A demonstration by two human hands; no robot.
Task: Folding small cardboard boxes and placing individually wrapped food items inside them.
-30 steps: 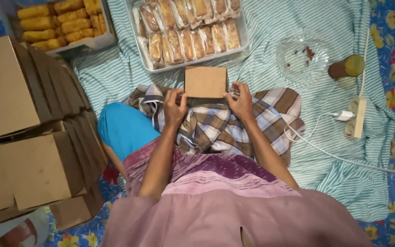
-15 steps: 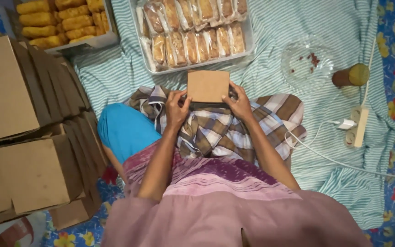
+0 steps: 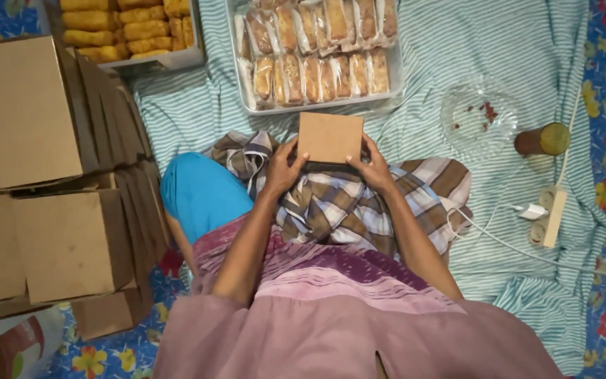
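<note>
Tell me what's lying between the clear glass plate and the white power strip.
In the head view, a brown cup with a yellow-green top lies on the striped cloth between the glass plate and the power strip.

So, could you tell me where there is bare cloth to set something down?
Striped cloth lies bare between the wrapped-cake tray and the clear glass dish. The side by the stacked brown cardboard boxes is crowded.
</note>
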